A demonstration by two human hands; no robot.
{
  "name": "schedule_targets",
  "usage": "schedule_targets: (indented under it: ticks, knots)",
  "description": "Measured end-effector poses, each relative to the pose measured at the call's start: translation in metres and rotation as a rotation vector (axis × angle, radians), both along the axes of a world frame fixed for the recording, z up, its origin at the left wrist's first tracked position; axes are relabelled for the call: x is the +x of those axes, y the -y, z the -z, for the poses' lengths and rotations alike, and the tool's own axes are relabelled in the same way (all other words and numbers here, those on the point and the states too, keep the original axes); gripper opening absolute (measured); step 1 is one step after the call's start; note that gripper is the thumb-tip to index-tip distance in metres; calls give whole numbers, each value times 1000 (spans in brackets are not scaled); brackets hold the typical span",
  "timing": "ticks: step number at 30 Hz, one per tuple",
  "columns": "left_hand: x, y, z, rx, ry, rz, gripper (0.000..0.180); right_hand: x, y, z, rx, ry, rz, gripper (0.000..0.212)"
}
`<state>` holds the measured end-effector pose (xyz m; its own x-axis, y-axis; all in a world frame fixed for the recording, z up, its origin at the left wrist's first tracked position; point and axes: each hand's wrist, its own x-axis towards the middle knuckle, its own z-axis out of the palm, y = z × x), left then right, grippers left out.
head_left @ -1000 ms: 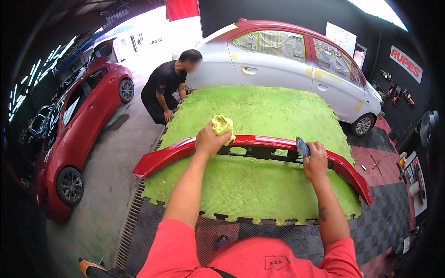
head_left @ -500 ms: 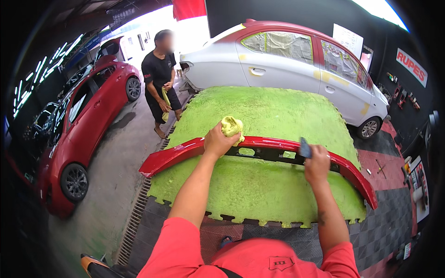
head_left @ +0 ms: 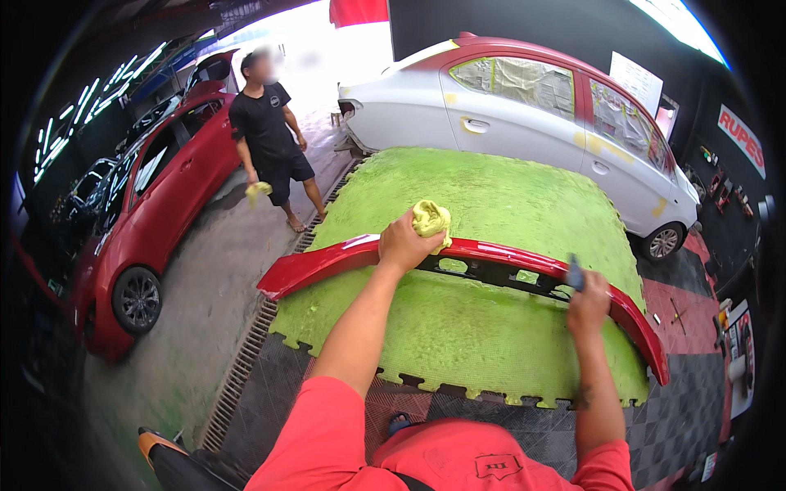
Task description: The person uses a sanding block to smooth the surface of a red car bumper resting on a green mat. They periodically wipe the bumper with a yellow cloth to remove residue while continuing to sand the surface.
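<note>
1. Right hand [head_left: 589,304]: closed grip, a grey-blue pad [head_left: 575,273] is being held. Compared with half a second ago, it is being shifted toward the right end of the red panel [head_left: 491,248]. Blurred; cannot tell if the panel is being touched.
2. Left hand [head_left: 404,245]: closed grip, a bunched yellow cloth [head_left: 432,222] is being held over the panel, left of centre; barely being moved.
3. Panel: is lying across the green mat [head_left: 483,184], ends reaching past its sides.
4. Meaning: a stretch further right is apparently being worked; panel position seemingly isn't being disturbed.
5. Co-worker [head_left: 266,114]: now standing near the red car [head_left: 168,196], a second cloth [head_left: 258,191] being carried; work apparently isn't being affected.
</note>
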<state>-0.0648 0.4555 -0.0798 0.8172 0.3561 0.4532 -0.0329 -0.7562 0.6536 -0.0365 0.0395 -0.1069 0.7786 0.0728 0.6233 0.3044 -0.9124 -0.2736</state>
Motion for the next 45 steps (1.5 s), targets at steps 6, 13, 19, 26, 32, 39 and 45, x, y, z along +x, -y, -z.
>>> schedule_targets:
  ticks: [6, 13, 19, 26, 32, 39, 45]
  knots:
    - [-1, -9, 4, 21, -8, 3, 61, -14, -95, -18, -55, 103, -364, 51]
    - [7, -4, 7, 12, -11, 23, 62, 6, 61, 14, -13, 80, 7, 44]
    - [3, -4, 3, 0, -31, 30, 62, -10, -64, -5, 7, 159, -210, 46]
    - [2, -6, 3, -11, 23, 50, 62, 9, -1, 4, 4, 51, -139, 46]
    - [3, -3, 4, 8, 3, 18, 62, 2, -11, 10, 28, 117, -102, 43]
    - [-1, -6, 4, 3, 10, 13, 60, -12, -84, -12, 2, 154, -336, 44]
    - [4, 0, 7, 5, 37, 20, 59, 1, 63, 8, 44, 75, -54, 43]
